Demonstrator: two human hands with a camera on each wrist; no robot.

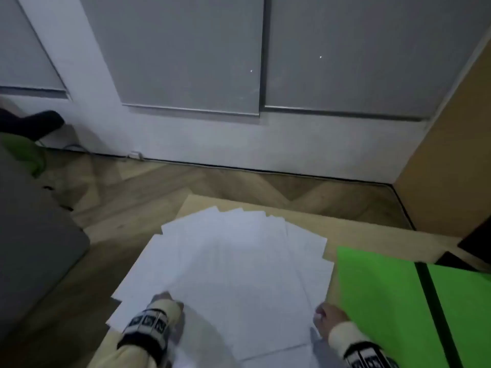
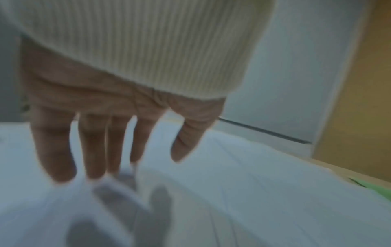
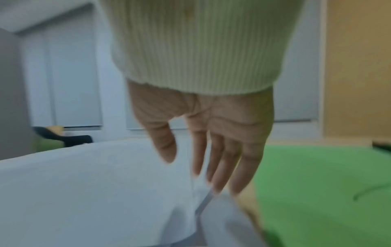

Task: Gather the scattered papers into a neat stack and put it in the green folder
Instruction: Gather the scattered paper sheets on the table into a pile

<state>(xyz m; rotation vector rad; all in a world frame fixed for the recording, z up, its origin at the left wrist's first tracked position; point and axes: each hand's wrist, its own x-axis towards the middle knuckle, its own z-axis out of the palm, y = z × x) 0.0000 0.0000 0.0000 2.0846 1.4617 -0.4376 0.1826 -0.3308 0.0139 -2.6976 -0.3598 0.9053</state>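
Note:
Several white papers lie fanned out and overlapping on a light wooden table. To their right lies the green folder, open flat, with a dark spine strip. My left hand is over the near left part of the papers, fingers straight and spread, tips at the sheets. My right hand is at the near right edge of the papers, next to the folder, fingers straight and pointing down at the sheet edge. Neither hand holds anything.
A wooden floor and a white wall with grey panels lie beyond the table. A grey seat is at the left, a tan cabinet side at the right. A dark object sits at the table's far right.

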